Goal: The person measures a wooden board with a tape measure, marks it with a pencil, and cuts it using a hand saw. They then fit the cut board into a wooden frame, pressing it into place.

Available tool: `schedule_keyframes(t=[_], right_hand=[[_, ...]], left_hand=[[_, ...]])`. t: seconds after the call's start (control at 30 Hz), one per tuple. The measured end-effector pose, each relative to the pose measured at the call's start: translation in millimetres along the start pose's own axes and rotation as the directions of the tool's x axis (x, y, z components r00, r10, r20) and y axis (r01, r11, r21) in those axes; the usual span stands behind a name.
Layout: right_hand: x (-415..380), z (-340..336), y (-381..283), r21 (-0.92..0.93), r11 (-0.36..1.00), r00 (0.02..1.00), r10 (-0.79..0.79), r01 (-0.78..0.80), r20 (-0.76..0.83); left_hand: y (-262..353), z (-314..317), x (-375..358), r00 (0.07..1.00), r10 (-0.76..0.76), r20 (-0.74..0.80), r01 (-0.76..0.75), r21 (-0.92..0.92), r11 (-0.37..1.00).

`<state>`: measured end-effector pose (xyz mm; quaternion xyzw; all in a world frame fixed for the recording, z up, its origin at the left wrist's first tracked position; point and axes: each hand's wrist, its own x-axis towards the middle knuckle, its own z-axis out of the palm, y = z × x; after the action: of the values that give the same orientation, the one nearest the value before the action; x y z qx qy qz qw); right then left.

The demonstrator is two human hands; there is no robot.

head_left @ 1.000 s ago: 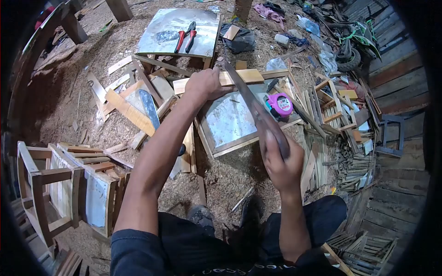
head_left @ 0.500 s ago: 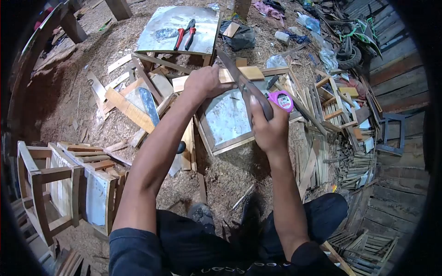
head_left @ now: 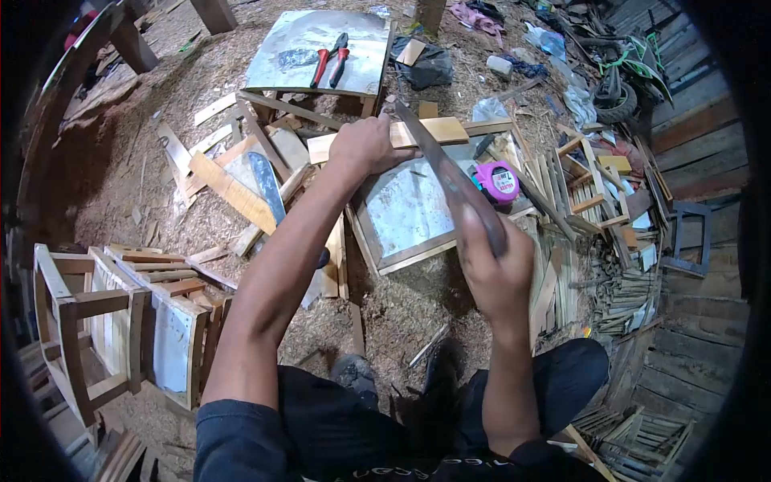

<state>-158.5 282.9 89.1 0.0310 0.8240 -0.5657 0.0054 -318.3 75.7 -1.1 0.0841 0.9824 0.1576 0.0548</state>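
Observation:
My left hand (head_left: pixel 361 149) is closed on a pale wooden slat (head_left: pixel 443 130), pressing it across the far side of a low wood-framed bench with a whitish top (head_left: pixel 401 210). In my right hand (head_left: pixel 499 269) is the handle of a handsaw, fingers wrapped round it. The saw's dark blade (head_left: pixel 440 165) slants away to the upper left and crosses the slat just right of my left hand. Close to the saw, on the bench's right side, sits a pink tape measure (head_left: pixel 501 184).
Red-handled pliers (head_left: pixel 332 60) lie on a pale-topped stand (head_left: pixel 273 36) ahead. Left of the bench are wood offcuts (head_left: pixel 233 190) and a broad blade (head_left: pixel 266 181). Wooden frames stand at left (head_left: pixel 96 309) and right (head_left: pixel 594 189). Wood shavings cover the ground.
My right hand has drawn the saw back toward me and to the right, uncovering more of the tape measure. My left hand still holds the slat. The whole view has shifted slightly.

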Motion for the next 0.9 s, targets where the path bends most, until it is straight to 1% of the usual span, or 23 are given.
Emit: schedule_keyframes(t=[0.03, 0.1, 0.13, 0.2, 0.23, 0.27, 0.3, 0.37, 0.43, 0.47, 0.5, 0.57, 0.6, 0.63, 0.7, 0.77, 0.83, 0.87, 0.9], right_hand=[[15.7, 9.9, -1.2, -0.089, 0.993, 0.997, -0.081, 0.08, -0.004], [28.8, 6.8, -5.6, -0.017, 0.999, 0.999, 0.039, -0.039, -0.006], [19.4, -0.1, -1.8, -0.027, 0.998, 0.999, 0.052, -0.052, -0.015], [4.0, -5.0, 5.4, -0.076, 0.997, 0.999, 0.004, -0.001, 0.04], [0.7, 1.3, 6.1, -0.068, 0.998, 0.998, 0.004, -0.001, 0.056], [0.6, 10.6, 5.3, -0.047, 0.998, 0.999, -0.048, 0.048, -0.008], [0.3, 17.3, 5.7, -0.028, 0.996, 0.993, -0.092, 0.09, -0.079], [12.1, 18.3, 19.7, -0.03, 0.996, 0.995, -0.08, 0.078, -0.063], [19.4, 7.8, 38.0, 0.154, 0.988, 1.0, 0.017, -0.013, -0.026], [17.6, 0.2, 41.7, 0.258, 0.962, 0.995, 0.079, -0.09, 0.055], [16.3, -2.0, 46.9, 0.264, 0.961, 0.996, 0.076, -0.086, 0.05], [13.0, -2.7, 57.0, 0.457, 0.888, 0.998, 0.014, -0.042, 0.064], [8.6, -0.8, 54.2, 0.503, 0.861, 0.997, 0.048, -0.074, 0.063], [6.6, 0.4, 58.4, 0.51, 0.857, 0.997, 0.041, -0.068, 0.065], [2.6, 0.6, 73.8, 0.649, 0.757, 0.996, 0.038, -0.08, 0.078], [-0.8, -0.1, 81.4, 0.63, 0.775, 0.998, 0.013, -0.051, 0.065], [-4.0, -0.8, 79.6, 0.611, 0.792, 0.999, -0.021, -0.011, 0.044], [-8.1, 2.0, 76.5, 0.504, 0.862, 0.998, -0.067, 0.056, 0.004], [-12.8, 4.9, 73.1, 0.386, 0.915, 0.993, -0.117, 0.12, -0.032]], left_hand=[[1.7, -4.2, 1.5, 1.0, 0.007, -0.006, -0.007, 0.001, 1.0], [-0.1, -9.6, 3.3, 0.997, -0.07, 0.02, 0.07, -0.004, 0.998], [-1.1, -6.8, 3.3, 0.998, 0.009, -0.06, -0.01, -0.011, 1.0], [3.9, -1.4, 4.0, 0.997, 0.045, -0.064, -0.047, -0.016, 0.999], [1.7, 2.1, -2.9, 0.997, 0.058, -0.057, -0.059, -0.019, 0.998], [2.0, 2.1, -2.2, 1.0, 0.006, -0.027, -0.007, -0.027, 1.0], [2.0, 0.3, -2.9, 0.998, 0.021, -0.054, -0.02, 0.009, 1.0], [1.5, -6.7, -1.1, 0.998, -0.014, -0.059, 0.013, -0.011, 1.0], [1.0, -5.9, 1.7, 0.996, -0.002, -0.089, 0.003, 0.012, 1.0], [0.0, -3.1, 1.5, 0.994, 0.002, -0.105, 0.001, 0.028, 1.0], [1.0, -2.5, -0.6, 0.994, 0.007, -0.108, -0.003, 0.034, 0.999], [4.1, -1.2, -4.2, 0.98, 0.041, -0.194, -0.033, 0.045, 0.998], [3.1, -0.7, -4.5, 0.979, 0.046, -0.198, -0.038, 0.043, 0.998], [1.8, -0.8, -4.0, 0.978, 0.046, -0.204, -0.036, 0.052, 0.998], [1.8, 1.0, -3.7, 0.977, 0.035, -0.21, -0.022, 0.061, 0.998], [1.9, 2.7, -6.0, 0.973, 0.042, -0.229, -0.03, 0.056, 0.998], [-5.5, 5.6, -4.6, 0.954, 0.116, -0.276, -0.125, -0.013, 0.992], [-10.2, 5.6, -4.9, 0.931, 0.176, -0.319, -0.211, -0.076, 0.975], [-11.3, 1.8, -6.7, 0.927, 0.187, -0.324, -0.22, -0.07, 0.973]])
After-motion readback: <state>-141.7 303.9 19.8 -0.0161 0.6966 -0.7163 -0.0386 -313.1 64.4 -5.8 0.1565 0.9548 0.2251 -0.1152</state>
